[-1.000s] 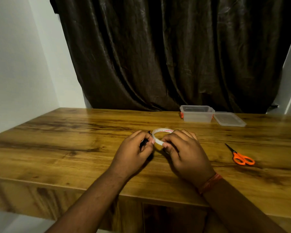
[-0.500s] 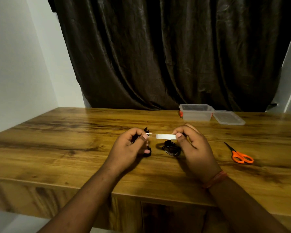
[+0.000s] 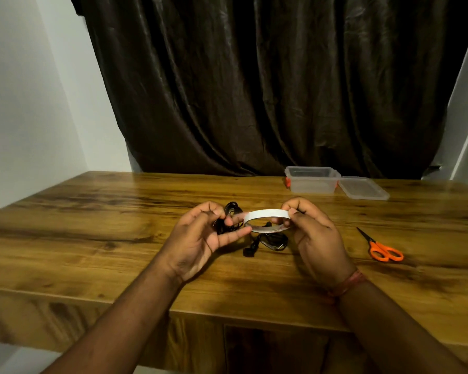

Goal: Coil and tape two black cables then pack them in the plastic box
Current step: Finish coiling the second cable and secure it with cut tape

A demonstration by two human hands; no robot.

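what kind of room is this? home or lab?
Probably a home room, not a lab: a wooden table stands against plain white walls, with a dark curtain behind it. Only household items are out: orange scissors and a plastic box.

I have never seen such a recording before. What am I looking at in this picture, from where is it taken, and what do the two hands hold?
There is no machine here: a person works with bare hands, and a camera worn on the head looks forward and down at them. The left hand holds a bundle of black cable. The right hand holds a white tape roll between the two hands. Below it, a second black cable lies on the wooden table. Orange scissors lie to the right. At the far edge stands an open plastic box with its lid beside it. A dark curtain hangs behind.
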